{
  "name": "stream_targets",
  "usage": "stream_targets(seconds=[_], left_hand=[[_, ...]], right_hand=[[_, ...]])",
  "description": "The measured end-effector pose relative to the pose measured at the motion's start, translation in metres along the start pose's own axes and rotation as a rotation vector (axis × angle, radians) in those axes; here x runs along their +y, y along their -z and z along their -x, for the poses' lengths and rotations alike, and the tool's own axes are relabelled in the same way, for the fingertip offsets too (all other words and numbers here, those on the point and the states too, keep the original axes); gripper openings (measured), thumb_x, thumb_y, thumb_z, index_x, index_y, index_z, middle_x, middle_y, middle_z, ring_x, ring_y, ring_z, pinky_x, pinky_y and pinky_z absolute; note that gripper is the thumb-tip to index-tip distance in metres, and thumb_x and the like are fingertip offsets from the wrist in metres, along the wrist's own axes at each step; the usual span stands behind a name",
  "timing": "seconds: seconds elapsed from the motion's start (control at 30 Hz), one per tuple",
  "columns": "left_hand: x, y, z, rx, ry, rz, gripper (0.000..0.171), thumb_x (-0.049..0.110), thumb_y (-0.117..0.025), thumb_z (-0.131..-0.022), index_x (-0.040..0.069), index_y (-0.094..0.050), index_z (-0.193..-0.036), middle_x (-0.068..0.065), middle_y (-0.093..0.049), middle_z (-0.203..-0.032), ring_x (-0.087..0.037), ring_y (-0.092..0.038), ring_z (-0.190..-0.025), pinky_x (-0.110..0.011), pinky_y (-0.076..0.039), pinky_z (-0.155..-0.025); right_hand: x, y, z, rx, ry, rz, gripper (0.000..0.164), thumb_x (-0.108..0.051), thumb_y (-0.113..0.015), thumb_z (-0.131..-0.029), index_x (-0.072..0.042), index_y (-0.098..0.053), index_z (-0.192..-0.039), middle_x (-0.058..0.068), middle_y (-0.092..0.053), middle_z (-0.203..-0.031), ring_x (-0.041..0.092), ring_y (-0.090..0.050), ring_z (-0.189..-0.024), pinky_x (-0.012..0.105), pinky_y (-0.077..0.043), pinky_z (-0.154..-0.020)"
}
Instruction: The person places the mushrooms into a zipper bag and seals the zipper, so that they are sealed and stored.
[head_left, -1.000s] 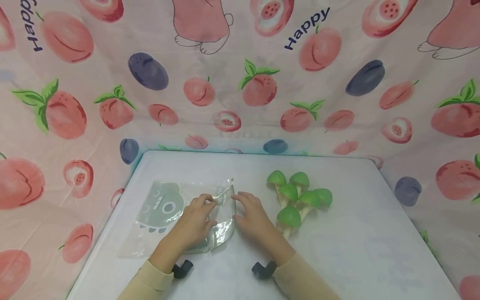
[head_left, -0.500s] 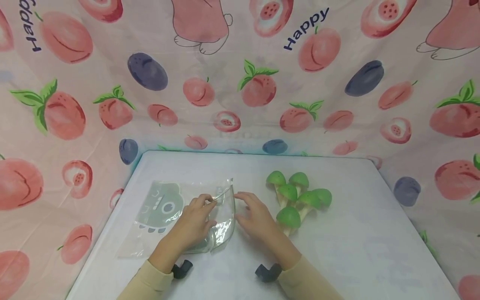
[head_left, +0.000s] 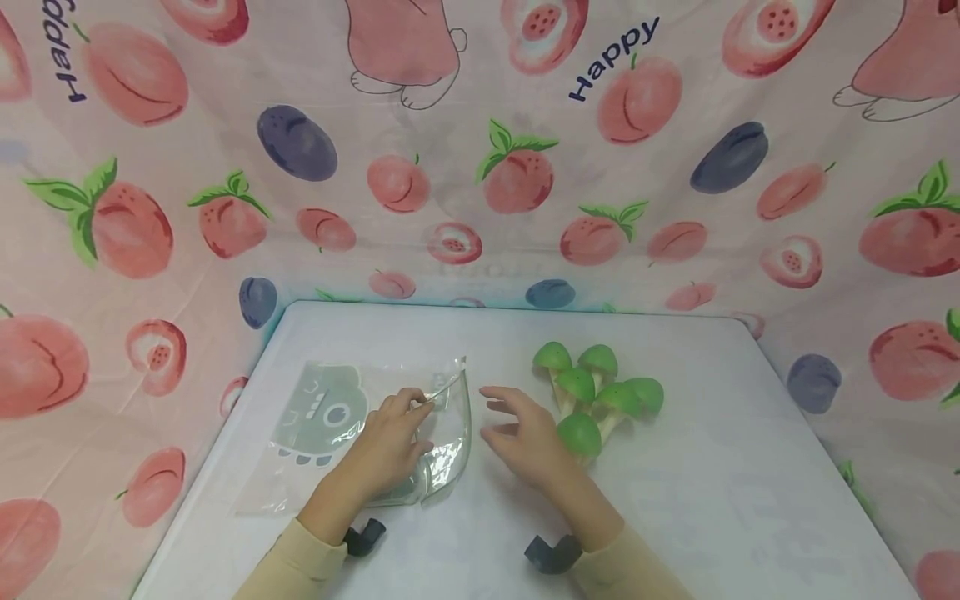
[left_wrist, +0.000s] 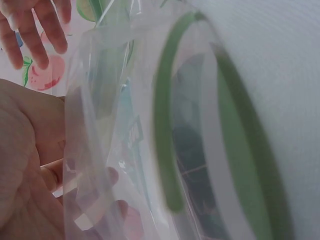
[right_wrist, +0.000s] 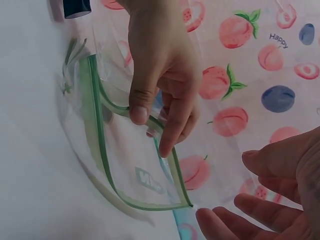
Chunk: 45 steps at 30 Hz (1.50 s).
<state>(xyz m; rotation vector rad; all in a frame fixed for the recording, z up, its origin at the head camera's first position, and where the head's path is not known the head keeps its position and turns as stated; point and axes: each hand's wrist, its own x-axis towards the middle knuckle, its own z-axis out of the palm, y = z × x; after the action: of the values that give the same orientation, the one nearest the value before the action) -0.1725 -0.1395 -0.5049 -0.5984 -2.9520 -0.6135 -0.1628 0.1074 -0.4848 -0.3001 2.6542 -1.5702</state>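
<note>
A clear zip bag (head_left: 322, 467) with a grey-green cartoon monster print lies on the left of the table. Its mouth, edged by a green zip strip (right_wrist: 102, 150), gapes toward the right. My left hand (head_left: 390, 442) pinches the upper lip of that mouth between thumb and fingers, as the right wrist view shows (right_wrist: 165, 85). Apart from the bag, just right of its mouth, my right hand (head_left: 525, 437) holds nothing, its fingers spread and loosely bent. Close behind that hand stand several green-capped toy mushrooms (head_left: 577, 387) with pale stems, one partly hidden by the wrist.
The white table (head_left: 712, 467) ends at a back edge against a hanging pink cloth (head_left: 450, 133) printed with fruit and rabbits. Black wrist mounts (head_left: 553, 554) sit under both wrists, beside beige sleeves (head_left: 630, 567).
My right hand has let go of the bag's edge and moved right, toward the mushrooms. My left hand keeps its hold in the same place, and the bag's mouth stays gaping.
</note>
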Motion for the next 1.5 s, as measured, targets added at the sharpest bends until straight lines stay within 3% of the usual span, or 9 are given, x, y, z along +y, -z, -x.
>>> stream_targets(seconds=[0.23,0.43,0.7,1.0,1.13,1.33,1.43,1.5], left_hand=[[-0.001,0.000,0.000,-0.006,-0.004,0.003,0.057,0.021,-0.086,-0.091,0.005,-0.067,-0.143,-0.008,-0.059,-0.145,-0.030,-0.059,-0.129,-0.048,-0.052,-0.096],[-0.001,0.000,0.000,-0.007,-0.011,0.001,0.057,0.022,-0.086,-0.092,0.005,-0.067,-0.143,-0.007,-0.058,-0.146,-0.030,-0.059,-0.129,-0.047,-0.051,-0.096],[-0.002,-0.001,0.000,-0.008,-0.002,-0.003,0.057,0.021,-0.086,-0.092,0.006,-0.067,-0.143,-0.007,-0.058,-0.146,-0.031,-0.058,-0.132,-0.048,-0.052,-0.097],[-0.004,-0.001,0.001,-0.018,0.006,0.003,0.058,0.022,-0.085,-0.092,0.008,-0.067,-0.145,-0.006,-0.057,-0.147,-0.030,-0.058,-0.131,-0.048,-0.051,-0.098],[-0.004,-0.001,0.000,-0.008,-0.003,0.002,0.058,0.021,-0.086,-0.091,0.008,-0.067,-0.145,-0.006,-0.057,-0.146,-0.030,-0.058,-0.130,-0.048,-0.051,-0.097],[-0.003,0.000,0.000,-0.003,-0.008,-0.001,0.058,0.020,-0.086,-0.091,0.006,-0.067,-0.144,-0.007,-0.057,-0.146,-0.030,-0.058,-0.130,-0.047,-0.050,-0.096],[-0.002,0.000,0.000,-0.005,-0.007,-0.002,0.058,0.020,-0.086,-0.091,0.006,-0.067,-0.144,-0.007,-0.057,-0.146,-0.030,-0.058,-0.129,-0.047,-0.050,-0.096],[-0.002,0.000,-0.001,-0.007,-0.007,0.000,0.058,0.020,-0.086,-0.091,0.006,-0.067,-0.144,-0.007,-0.057,-0.146,-0.030,-0.058,-0.130,-0.047,-0.050,-0.097]], right_hand=[[0.000,0.012,0.006,0.021,-0.041,-0.044,0.055,-0.007,-0.080,-0.094,-0.027,-0.065,-0.143,-0.006,-0.066,-0.149,0.026,-0.073,-0.128,0.041,-0.064,-0.097],[-0.004,0.025,0.012,0.033,-0.095,-0.087,0.054,-0.005,-0.080,-0.093,-0.024,-0.065,-0.142,-0.002,-0.066,-0.149,0.029,-0.072,-0.129,0.042,-0.065,-0.095],[-0.010,0.048,0.022,0.037,-0.143,-0.018,0.056,-0.011,-0.080,-0.093,-0.027,-0.063,-0.144,-0.005,-0.066,-0.146,0.027,-0.073,-0.125,0.039,-0.066,-0.089],[-0.005,0.071,0.032,0.019,-0.137,-0.110,0.057,-0.005,-0.078,-0.094,-0.020,-0.062,-0.146,0.008,-0.064,-0.150,0.033,-0.072,-0.124,0.031,-0.067,-0.081],[-0.001,0.082,0.037,0.033,-0.158,-0.038,0.058,-0.008,-0.079,-0.094,-0.023,-0.061,-0.147,0.007,-0.068,-0.144,0.030,-0.074,-0.119,0.031,-0.066,-0.082],[0.005,0.100,0.045,0.072,-0.155,0.092,0.059,-0.017,-0.081,-0.094,-0.025,-0.060,-0.149,0.004,-0.071,-0.141,0.027,-0.073,-0.121,0.051,-0.060,-0.100],[0.007,0.107,0.049,0.083,-0.158,0.106,0.058,-0.019,-0.081,-0.095,-0.024,-0.060,-0.149,0.006,-0.069,-0.144,0.028,-0.073,-0.120,0.048,-0.062,-0.096],[0.008,0.111,0.051,0.094,-0.164,0.112,0.059,-0.019,-0.081,-0.095,-0.023,-0.060,-0.149,0.008,-0.067,-0.148,0.029,-0.074,-0.119,0.039,-0.063,-0.085]])
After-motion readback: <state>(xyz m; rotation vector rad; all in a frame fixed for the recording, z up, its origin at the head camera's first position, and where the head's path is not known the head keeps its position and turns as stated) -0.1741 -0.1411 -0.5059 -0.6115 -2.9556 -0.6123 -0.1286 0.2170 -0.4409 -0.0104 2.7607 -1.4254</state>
